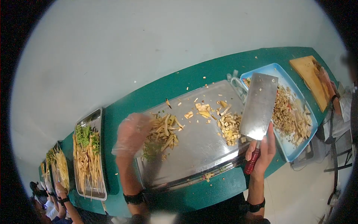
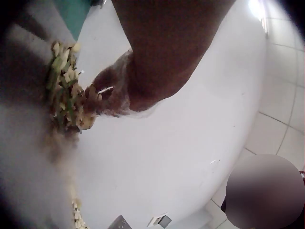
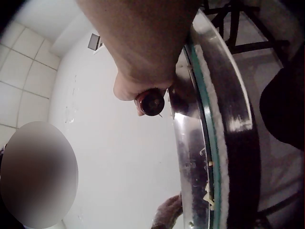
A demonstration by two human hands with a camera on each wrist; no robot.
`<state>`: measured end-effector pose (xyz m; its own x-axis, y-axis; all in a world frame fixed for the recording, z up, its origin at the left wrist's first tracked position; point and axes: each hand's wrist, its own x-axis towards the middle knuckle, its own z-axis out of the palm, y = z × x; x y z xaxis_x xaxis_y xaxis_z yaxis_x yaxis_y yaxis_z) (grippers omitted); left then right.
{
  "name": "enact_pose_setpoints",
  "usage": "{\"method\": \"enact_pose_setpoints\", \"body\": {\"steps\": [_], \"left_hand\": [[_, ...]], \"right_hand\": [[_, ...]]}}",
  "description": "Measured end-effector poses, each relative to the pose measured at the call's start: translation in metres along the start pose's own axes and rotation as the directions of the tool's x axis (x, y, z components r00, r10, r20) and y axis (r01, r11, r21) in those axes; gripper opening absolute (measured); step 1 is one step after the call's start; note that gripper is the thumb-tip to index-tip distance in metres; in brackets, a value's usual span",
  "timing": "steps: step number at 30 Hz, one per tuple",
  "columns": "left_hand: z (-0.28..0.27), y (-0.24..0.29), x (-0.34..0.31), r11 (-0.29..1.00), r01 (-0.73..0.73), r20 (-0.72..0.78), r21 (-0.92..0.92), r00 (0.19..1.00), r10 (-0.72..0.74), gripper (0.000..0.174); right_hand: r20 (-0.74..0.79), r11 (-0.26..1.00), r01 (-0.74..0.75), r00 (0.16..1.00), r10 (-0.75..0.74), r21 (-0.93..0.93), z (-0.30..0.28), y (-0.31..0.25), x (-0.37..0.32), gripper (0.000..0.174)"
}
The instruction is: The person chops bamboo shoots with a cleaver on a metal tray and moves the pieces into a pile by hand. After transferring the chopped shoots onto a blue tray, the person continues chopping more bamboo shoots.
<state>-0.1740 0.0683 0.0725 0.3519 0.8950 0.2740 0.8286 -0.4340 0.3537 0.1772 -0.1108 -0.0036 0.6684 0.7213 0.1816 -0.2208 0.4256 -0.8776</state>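
The cleaver (image 1: pixel 259 106) is held tilted over the right end of the steel tray (image 1: pixel 201 149), the right hand (image 1: pixel 265 151) curled tight round its red handle (image 1: pixel 252 161); the right wrist view shows only the handle's butt. The pale strips (image 1: pixel 166 132) are heaped at the tray's left under the gloved left hand (image 1: pixel 130 134), whose fingers bend into them; blur hides whether they pinch any. Beside the blade lie diced pieces (image 1: pixel 229 128), with a blue tray (image 1: pixel 266 69) beyond

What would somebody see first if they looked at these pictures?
The big shiny cleaver, raised by its red handle in the right hand over the right end of the steel tray. Next, the left hand in a clear glove, holding a heap of pale cut strips on that tray. A blue tray of chopped pieces lies further right.
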Motion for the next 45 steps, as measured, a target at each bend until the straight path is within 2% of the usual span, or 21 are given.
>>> {"method": "enact_pose_setpoints", "body": {"steps": [10,13,15,16,18,19,21,22,24,25,27,28,30,33,34,36,37,39,45], "left_hand": [[0.003,-0.012,0.002,0.999,-0.043,-0.088,-0.021,0.995,0.041,0.020],[-0.001,-0.002,0.002,0.998,-0.016,-0.114,-0.062,0.993,0.008,0.021],[-0.006,0.007,0.002,0.975,0.157,-0.050,-0.159,0.985,-0.166,0.021],[-0.005,0.006,0.003,0.975,0.156,-0.049,-0.159,0.985,-0.166,0.021],[-0.001,0.004,0.004,0.990,0.045,-0.124,-0.136,0.990,-0.062,0.019],[0.001,0.009,0.004,0.989,0.045,-0.120,-0.139,0.991,-0.062,0.019],[0.011,0.031,0.002,0.947,-0.101,-0.188,-0.304,0.981,0.045,0.018],[0.017,0.048,0.000,0.944,-0.098,-0.184,-0.314,0.982,0.041,0.018],[0.030,0.083,-0.006,0.915,-0.216,-0.107,-0.342,0.976,0.190,0.019],[0.039,0.092,-0.009,0.912,-0.212,-0.107,-0.352,0.977,0.185,0.019],[0.053,0.104,-0.015,0.908,-0.345,0.103,-0.239,0.921,0.377,0.029],[0.053,0.109,-0.018,0.907,-0.343,0.101,-0.244,0.921,0.376,0.029],[0.046,0.118,-0.023,0.934,-0.295,0.305,-0.202,0.887,0.346,0.036],[0.045,0.121,-0.021,0.954,-0.226,0.357,-0.197,0.890,0.285,0.043],[0.048,0.121,-0.022,0.953,-0.226,0.356,-0.199,0.890,0.286,0.043],[0.057,0.120,-0.024,0.935,-0.330,0.209,-0.131,0.913,0.351,0.044],[0.059,0.120,-0.023,0.935,-0.330,0.209,-0.132,0.913,0.351,0.044],[0.064,0.119,-0.021,0.885,-0.424,0.162,-0.195,0.876,0.455,0.041],[0.074,0.113,-0.020,0.876,-0.410,0.158,-0.252,0.876,0.456,0.029]], "right_hand": [[0.002,0.998,0.016,1.000,-0.016,0.067,-0.001,0.001,0.001,0.054],[-0.008,0.998,0.010,1.000,-0.009,0.057,0.000,0.001,0.001,0.054],[-0.019,0.999,0.002,1.000,-0.001,0.051,0.000,0.000,0.001,0.054],[-0.024,0.999,0.000,1.000,0.001,0.050,0.000,0.001,0.001,0.054],[-0.030,0.999,-0.004,1.000,0.005,0.047,0.000,0.000,0.001,0.054],[-0.018,0.999,-0.014,1.000,0.014,0.047,0.000,-0.002,0.001,0.054],[-0.008,0.999,-0.025,1.000,0.026,0.035,-0.001,-0.003,0.001,0.054],[-0.027,0.999,-0.026,0.999,0.027,0.033,-0.002,0.000,0.001,0.054],[-0.043,0.999,-0.027,0.999,0.028,0.018,-0.002,0.001,0.001,0.054],[-0.045,0.999,-0.031,0.998,0.033,0.033,-0.001,0.001,0.001,0.054],[-0.014,0.998,-0.021,1.000,0.021,0.054,-0.004,0.002,0.002,0.054],[-0.013,0.999,-0.020,1.000,0.021,0.048,-0.004,0.002,0.002,0.054],[-0.036,0.998,-0.034,0.999,0.035,0.046,-0.003,0.002,0.001,0.054],[-0.011,0.999,-0.022,1.000,0.022,0.034,-0.005,0.002,0.002,0.054],[-0.011,0.999,-0.020,1.000,0.021,0.032,-0.004,0.002,0.002,0.054],[-0.018,0.999,-0.027,0.999,0.027,0.043,-0.002,0.001,0.002,0.054],[-0.018,0.999,-0.026,0.999,0.027,0.042,-0.003,0.002,0.002,0.054],[-0.011,0.998,-0.022,1.000,0.022,0.053,-0.004,0.003,0.002,0.054],[-0.006,0.998,-0.022,1.000,0.023,0.061,-0.005,0.004,0.002,0.054]]}}
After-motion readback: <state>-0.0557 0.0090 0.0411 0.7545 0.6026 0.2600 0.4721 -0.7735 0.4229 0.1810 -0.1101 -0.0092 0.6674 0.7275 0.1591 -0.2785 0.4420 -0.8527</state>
